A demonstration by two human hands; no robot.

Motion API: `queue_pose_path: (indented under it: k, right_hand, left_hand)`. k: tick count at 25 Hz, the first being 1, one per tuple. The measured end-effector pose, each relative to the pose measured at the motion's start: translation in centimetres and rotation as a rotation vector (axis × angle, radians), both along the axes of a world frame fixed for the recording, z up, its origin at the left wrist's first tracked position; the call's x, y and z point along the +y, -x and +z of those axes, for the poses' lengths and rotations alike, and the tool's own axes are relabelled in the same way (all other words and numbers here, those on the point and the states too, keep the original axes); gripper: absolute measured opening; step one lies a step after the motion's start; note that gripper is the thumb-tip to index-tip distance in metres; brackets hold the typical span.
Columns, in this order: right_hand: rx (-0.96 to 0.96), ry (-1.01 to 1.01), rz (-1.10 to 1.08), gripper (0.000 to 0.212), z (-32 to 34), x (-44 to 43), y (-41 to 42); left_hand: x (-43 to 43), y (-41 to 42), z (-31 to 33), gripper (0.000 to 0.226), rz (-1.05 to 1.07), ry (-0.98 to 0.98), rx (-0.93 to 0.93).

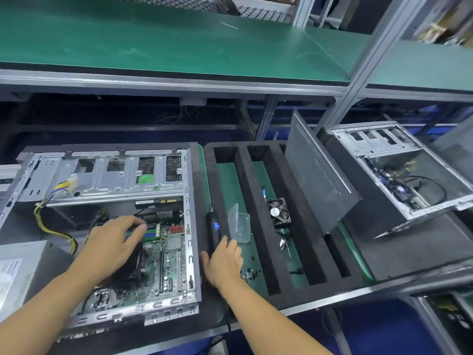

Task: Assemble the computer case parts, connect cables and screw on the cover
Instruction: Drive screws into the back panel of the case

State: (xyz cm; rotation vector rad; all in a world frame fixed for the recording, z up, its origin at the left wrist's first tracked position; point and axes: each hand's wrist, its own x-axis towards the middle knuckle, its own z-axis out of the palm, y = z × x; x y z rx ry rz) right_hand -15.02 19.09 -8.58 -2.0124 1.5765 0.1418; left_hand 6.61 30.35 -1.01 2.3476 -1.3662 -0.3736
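Note:
An open computer case (110,175) lies on its side at the left, its green motherboard (171,265) exposed. My left hand (110,247) reaches into it over the black cooler, with fingertips touching the coloured memory slots (151,235). A black electric screwdriver (214,229) lies along the left rim of the black foam tray (256,155). My right hand (225,262) grips its lower end, thumb on the left and fingers on the right. The dark side cover (320,175) leans upright in the tray. Small loose screws (249,274) lie in the tray next to my right hand.
A grey power supply (23,272) sits at the lower left with yellow cables (51,226) running into the case. The tray also holds a clear plastic box (239,224) and a fan (279,212). A second open case (399,170) stands tilted at the right. A green shelf (179,47) hangs overhead.

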Motion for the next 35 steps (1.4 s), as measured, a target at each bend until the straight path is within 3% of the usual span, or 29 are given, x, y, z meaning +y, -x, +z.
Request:
queue_pose_path:
  k: [4,7,10,11,13,16,20,23,28,31,35]
  right_hand:
    - [-0.064,-0.053,0.038,0.085,-0.2,-1.2,1.3]
    - [-0.206,-0.17,-0.009,0.075,0.5,-2.3,1.9]
    - [-0.519,-0.089,-0.295,0.021,2.0,-6.7,3.9]
    - [-0.559,-0.038,-0.41,0.019,2.4,-8.8,4.9]
    - [-0.57,-0.001,-0.648,0.022,2.6,-13.3,7.2]
    - [-0.477,-0.121,-0.93,0.032,-0.3,-19.3,9.7]
    - [-0.543,-0.357,-1.075,0.05,-3.6,-21.8,8.7]
    - [-0.542,-0.351,-1.197,0.058,-5.0,-21.8,8.0]
    - [-0.499,-0.246,-1.176,0.051,-5.4,-21.3,8.5]
    - [-0.667,-0.231,-1.177,0.054,-5.3,-21.4,8.2]
    - [-0.598,-0.067,-0.935,0.038,-5.0,-21.6,8.1]
  left_hand:
    - [-1.6,3.5,3.8,0.009,-0.025,0.342,0.104]
    - [-4.3,6.5,6.7,0.013,-0.151,0.445,0.121]
    - [-8.0,9.3,7.5,0.023,-0.277,0.366,0.121]
    - [-9.3,10.0,7.3,0.024,-0.311,0.323,0.095]
    - [-11.4,11.4,6.7,0.02,-0.369,0.225,0.03]
    - [-14.1,12.7,5.0,0.013,-0.395,0.115,0.005]
    - [-15.6,13.0,3.1,0.014,-0.412,0.015,0.011]
    - [-15.6,12.7,2.6,0.019,-0.415,-0.023,0.025]
    - [-15.6,12.4,2.6,0.022,-0.374,-0.008,0.068]
    - [-15.4,12.4,2.7,0.024,-0.364,-0.017,0.103]
    - [-15.0,12.2,2.8,0.021,-0.372,0.008,0.127]
